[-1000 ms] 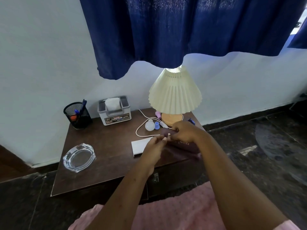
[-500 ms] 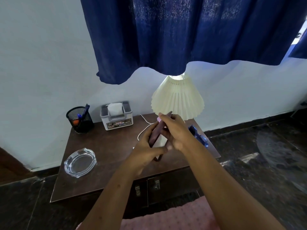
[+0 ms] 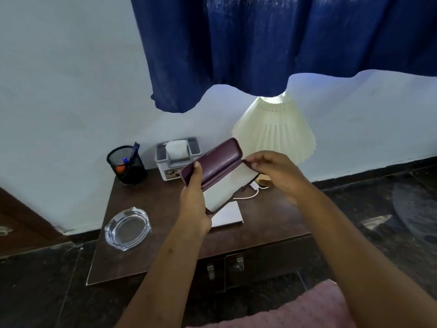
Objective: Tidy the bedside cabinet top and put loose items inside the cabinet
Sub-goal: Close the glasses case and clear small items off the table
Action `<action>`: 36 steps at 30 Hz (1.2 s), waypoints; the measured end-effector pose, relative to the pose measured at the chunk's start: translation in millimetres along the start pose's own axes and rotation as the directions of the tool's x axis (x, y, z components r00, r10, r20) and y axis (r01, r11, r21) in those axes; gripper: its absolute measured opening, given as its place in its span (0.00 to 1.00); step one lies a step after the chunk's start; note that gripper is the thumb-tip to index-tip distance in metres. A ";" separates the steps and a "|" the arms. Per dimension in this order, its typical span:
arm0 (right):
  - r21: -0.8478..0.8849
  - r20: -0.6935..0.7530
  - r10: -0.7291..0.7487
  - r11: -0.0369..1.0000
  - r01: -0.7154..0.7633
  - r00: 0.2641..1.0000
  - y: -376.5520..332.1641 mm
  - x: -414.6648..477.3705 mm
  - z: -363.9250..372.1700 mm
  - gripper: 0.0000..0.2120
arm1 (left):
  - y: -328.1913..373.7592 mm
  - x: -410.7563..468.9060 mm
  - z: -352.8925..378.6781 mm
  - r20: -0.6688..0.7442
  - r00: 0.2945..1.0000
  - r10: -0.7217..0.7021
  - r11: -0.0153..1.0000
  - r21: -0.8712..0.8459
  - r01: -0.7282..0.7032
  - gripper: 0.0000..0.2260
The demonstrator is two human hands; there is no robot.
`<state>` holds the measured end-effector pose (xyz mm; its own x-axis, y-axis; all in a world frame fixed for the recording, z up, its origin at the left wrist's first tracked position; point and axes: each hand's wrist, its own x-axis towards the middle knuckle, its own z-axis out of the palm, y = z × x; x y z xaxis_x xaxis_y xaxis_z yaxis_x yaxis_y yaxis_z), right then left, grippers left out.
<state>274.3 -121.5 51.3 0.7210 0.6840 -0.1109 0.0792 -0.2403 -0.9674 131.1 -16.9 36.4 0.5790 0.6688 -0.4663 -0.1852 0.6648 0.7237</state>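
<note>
Here's the maroon hard-shell glasses case (image 3: 214, 162), up off the desk (image 3: 165, 233) and held in the air above its middle, hinged open with the pale lining showing and nothing visible inside. The left hand (image 3: 194, 204) grips the left end, its fingers (image 3: 197, 171) wrapped round the shell with the thumb pressed on the lid. The right hand (image 3: 274, 171) pinches the right end, fingertips closed together on the rim.

Below, on the dark brown wooden top, plenty is waiting: a flat white card (image 3: 228, 215) right under the case, a white cable (image 3: 248, 196) looping just beside it, and a clear glass ashtray (image 3: 127, 229) out near the front left. Along the wall stand a black mesh pen pot (image 3: 127, 165), a grey tissue box (image 3: 177, 159) and a cream pleated lamp (image 3: 275, 129). The cabinet doors (image 3: 238, 262), with metal handles, look closed.

My read is early going: nothing seems put away inside yet, the case is only being checked or readied, and the card, the cable and the case itself all have to go behind those doors
</note>
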 end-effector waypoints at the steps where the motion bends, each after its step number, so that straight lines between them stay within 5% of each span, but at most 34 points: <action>1: 0.077 -0.035 0.051 0.996 -0.048 0.998 0.2 3.0 -4.7 0.11 | 1.3 1.5 -1.4 0.000 1.000 0.002 1.000 -0.003 -0.002 0.18; 8: -0.149 -0.102 0.358 0.917 -0.370 0.928 32.5 10.9 -52.4 0.13 | 4.0 4.6 -6.0 -0.017 0.999 -0.027 0.998 0.057 0.028 0.19; 11: -0.501 -0.401 0.268 0.737 -0.454 0.876 62.1 12.6 -67.9 0.08 | -1.1 3.3 -4.3 -0.017 0.997 -0.074 0.993 0.089 0.076 0.17; 13: -0.556 -0.513 0.233 0.642 -0.527 0.826 75.2 8.5 -70.4 0.12 | -3.7 2.9 -3.5 -0.031 0.994 -0.100 0.988 0.115 0.103 0.16; 23: -0.723 -0.497 0.229 0.425 -0.545 0.837 96.9 8.4 -50.2 0.17 | 0.4 3.8 -6.2 -0.034 0.997 -0.070 0.978 0.197 0.075 0.15; 29: -0.714 -0.457 0.276 0.453 -0.534 0.845 92.2 12.5 -42.8 0.16 | 3.9 4.3 -6.9 -0.014 0.998 -0.058 0.976 0.211 0.060 0.14; 36: -0.714 -0.214 0.286 0.607 -0.349 0.934 61.5 9.8 -36.4 0.10 | 16.1 4.9 -14.9 -0.010 0.999 -0.036 0.969 0.243 0.037 0.14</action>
<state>311.2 -154.7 -1.0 0.8433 0.4231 -0.3313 0.2881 -0.8764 -0.3860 119.1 2.0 38.2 0.5770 0.6481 -0.4970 0.0346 0.5886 0.8077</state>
